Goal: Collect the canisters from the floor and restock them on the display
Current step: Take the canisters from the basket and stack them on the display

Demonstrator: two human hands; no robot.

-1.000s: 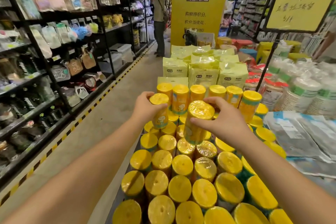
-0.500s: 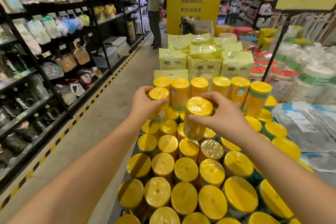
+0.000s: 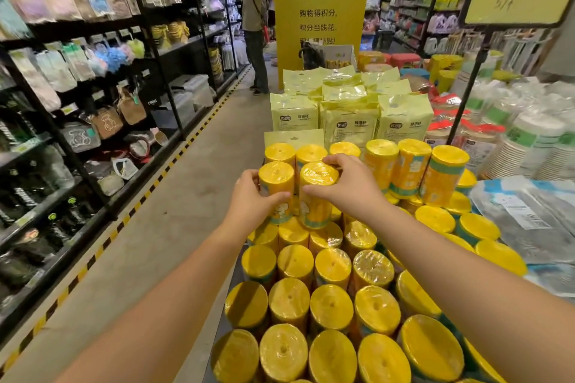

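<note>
Head view: looking down over the display stack (image 3: 331, 305) - row after row of yellow canisters standing up, lids to the camera.
Near rows: full, lid next to lid, with no gaps that I can see at this end of the display stack.
Left hand (image 3: 249, 205): out over the middle of the display stack, fingers wrapped round the left canister (image 3: 277, 179).
Right hand (image 3: 351, 190): just beside it, fingers and thumb wrapped round the right canister (image 3: 319, 177).
Two held canisters: standing up, side by side and touching, on top of the bottom layer of the display stack. I cannot tell if they sit on it yet or hang just above.
Top row (image 3: 410, 165): more canisters stand right behind the hands and to their right, so I think a second layer is being built - these two look like the start of its next row.
Floor (image 3: 174, 227): left of the display stack. No canisters lie on the part that shows, but the floor right under the person is hidden.
Still to do: let go of these two. If more wait on the floor, they go up too.
Green packs (image 3: 348, 124): stacked behind the display stack.
</note>
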